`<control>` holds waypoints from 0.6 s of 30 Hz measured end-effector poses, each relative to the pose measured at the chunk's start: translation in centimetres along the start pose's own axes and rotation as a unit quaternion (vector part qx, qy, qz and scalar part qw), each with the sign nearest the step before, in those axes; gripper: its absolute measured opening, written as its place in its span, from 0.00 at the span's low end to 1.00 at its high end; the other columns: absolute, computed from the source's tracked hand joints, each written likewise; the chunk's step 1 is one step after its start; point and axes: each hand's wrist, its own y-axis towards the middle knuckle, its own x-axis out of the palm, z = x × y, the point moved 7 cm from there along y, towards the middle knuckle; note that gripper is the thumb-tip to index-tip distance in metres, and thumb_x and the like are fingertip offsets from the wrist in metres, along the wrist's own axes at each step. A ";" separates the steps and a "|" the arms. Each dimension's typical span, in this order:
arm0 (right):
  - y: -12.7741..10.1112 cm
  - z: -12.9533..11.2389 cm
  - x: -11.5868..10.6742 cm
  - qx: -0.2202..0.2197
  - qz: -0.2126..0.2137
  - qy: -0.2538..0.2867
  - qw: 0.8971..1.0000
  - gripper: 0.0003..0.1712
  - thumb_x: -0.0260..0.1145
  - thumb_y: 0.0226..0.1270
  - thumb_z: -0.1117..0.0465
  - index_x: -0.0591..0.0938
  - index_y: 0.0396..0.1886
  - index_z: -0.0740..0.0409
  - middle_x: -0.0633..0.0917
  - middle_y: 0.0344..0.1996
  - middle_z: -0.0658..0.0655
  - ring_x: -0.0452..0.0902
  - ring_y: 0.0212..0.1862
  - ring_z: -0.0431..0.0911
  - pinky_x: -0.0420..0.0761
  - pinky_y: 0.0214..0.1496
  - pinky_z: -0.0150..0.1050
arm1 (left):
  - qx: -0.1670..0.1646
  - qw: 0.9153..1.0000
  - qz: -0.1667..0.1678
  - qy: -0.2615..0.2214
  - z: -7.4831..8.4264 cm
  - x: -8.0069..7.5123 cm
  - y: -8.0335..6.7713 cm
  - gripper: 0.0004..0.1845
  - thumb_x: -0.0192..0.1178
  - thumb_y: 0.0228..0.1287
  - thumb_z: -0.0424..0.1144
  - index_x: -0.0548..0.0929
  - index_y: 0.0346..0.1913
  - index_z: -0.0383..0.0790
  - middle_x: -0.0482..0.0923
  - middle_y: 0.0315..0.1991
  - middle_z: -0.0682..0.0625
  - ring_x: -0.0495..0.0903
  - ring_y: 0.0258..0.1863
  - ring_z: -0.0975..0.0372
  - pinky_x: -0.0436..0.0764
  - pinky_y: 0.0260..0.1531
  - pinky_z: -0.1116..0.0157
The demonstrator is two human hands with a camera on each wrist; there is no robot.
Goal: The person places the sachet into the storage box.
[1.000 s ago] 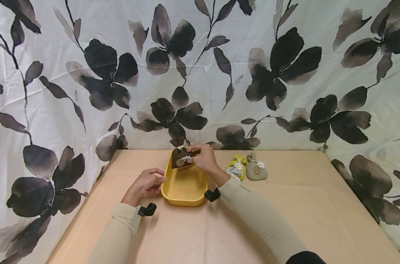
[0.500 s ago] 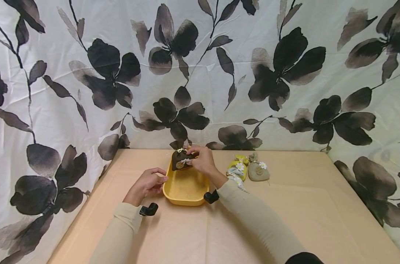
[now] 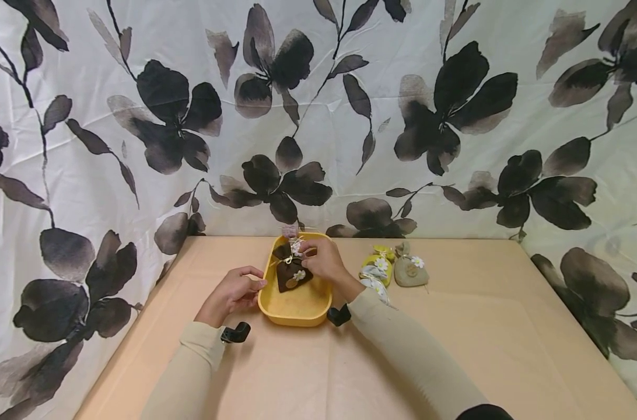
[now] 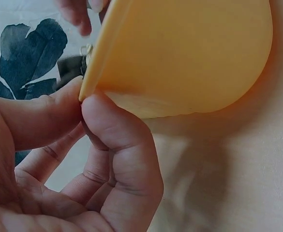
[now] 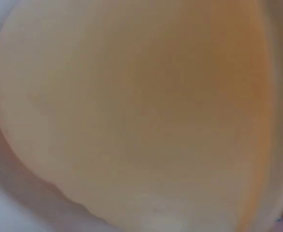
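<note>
My left hand point(image 3: 238, 291) pinches the left rim of a yellow tray point(image 3: 294, 306) between thumb and finger; the left wrist view shows the grip close up. A brown drawstring pouch point(image 3: 291, 276) with a small white flower lies tilted inside the tray. Over the tray's far right part is my right hand point(image 3: 324, 256), its thumb and fingertips parted just above the brown pouch. Beside those fingertips, at the far end, stands a pinkish pouch point(image 3: 290, 231) with white flowers, partly covered. In the left wrist view the brown pouch point(image 4: 71, 68) looks blurred, below the right fingers.
On the table point(image 3: 455, 326), right of the tray, a yellow pouch point(image 3: 382, 256), a whitish pouch with daisies point(image 3: 375, 280) and an olive-beige pouch point(image 3: 410, 271) lie close together. A floral curtain point(image 3: 360, 116) hangs behind the table's far edge.
The brown pouch has come down from the right fingers into the tray, nearer to me. The pinkish pouch behind it now shows. My left hand has kept its hold on the rim.
</note>
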 end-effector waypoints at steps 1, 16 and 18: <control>-0.1 0.2 -0.2 0.004 -0.002 0.004 1.000 0.13 0.73 0.58 0.74 0.90 0.43 0.61 0.89 0.50 0.60 0.89 0.53 0.57 0.90 0.50 0.46 | 0.000 1.000 -0.001 0.002 0.0 0.0 0.0 0.18 0.64 0.70 0.29 0.77 0.60 0.33 0.78 0.35 0.46 0.75 0.23 0.63 0.78 0.23 0.71; -1.6 2.8 -8.0 0.011 0.042 0.065 0.997 0.17 0.74 0.61 0.72 0.88 0.51 0.62 0.88 0.54 0.62 0.86 0.59 0.59 0.88 0.57 0.52 | -0.010 1.000 0.001 0.017 0.0 0.1 0.3 0.19 0.64 0.71 0.30 0.76 0.62 0.34 0.76 0.37 0.48 0.76 0.25 0.63 0.78 0.24 0.71; -1.9 3.4 -9.4 0.010 0.050 0.060 0.997 0.17 0.74 0.61 0.72 0.88 0.51 0.61 0.89 0.53 0.62 0.85 0.59 0.59 0.88 0.56 0.52 | -0.013 1.000 0.002 0.016 -0.1 0.2 0.3 0.18 0.64 0.71 0.30 0.76 0.61 0.35 0.77 0.38 0.47 0.76 0.25 0.63 0.78 0.25 0.71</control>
